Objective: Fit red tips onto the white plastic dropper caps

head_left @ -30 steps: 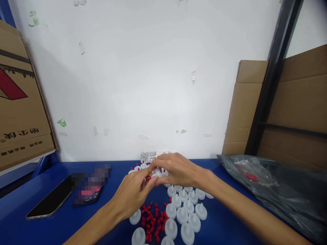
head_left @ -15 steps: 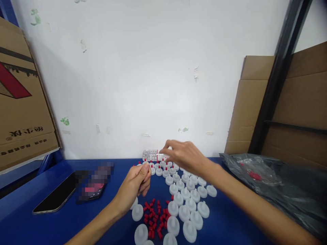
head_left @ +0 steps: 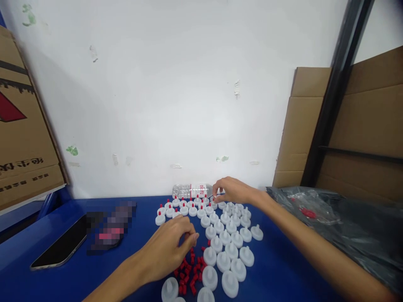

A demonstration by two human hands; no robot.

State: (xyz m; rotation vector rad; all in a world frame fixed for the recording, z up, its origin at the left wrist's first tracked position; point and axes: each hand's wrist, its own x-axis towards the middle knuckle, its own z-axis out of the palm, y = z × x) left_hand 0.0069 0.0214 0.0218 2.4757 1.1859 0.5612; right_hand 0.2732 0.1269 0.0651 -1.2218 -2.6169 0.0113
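Several white nozzle caps (head_left: 227,238) stand in rows on the blue table (head_left: 277,268); those at the back carry red tips (head_left: 192,207). A heap of small red tips (head_left: 189,272) lies in front. My left hand (head_left: 168,247) hovers just above this heap, fingers curled and pinched together; what they hold is hidden. My right hand (head_left: 231,191) reaches to the back row, fingertips pinched on a capped white cap next to a lying clear water bottle (head_left: 190,191).
A dark phone (head_left: 59,247) and a blurred-out object (head_left: 110,228) lie at the left. A black plastic bag (head_left: 340,226) fills the right side. Cardboard boxes (head_left: 22,126) stand left, with flat cardboard (head_left: 365,121) and a black post right. A white wall rises behind.
My hands were together over the caps and have parted. The right hand carried a capped piece to the back row; the left hand dropped toward the red heap.
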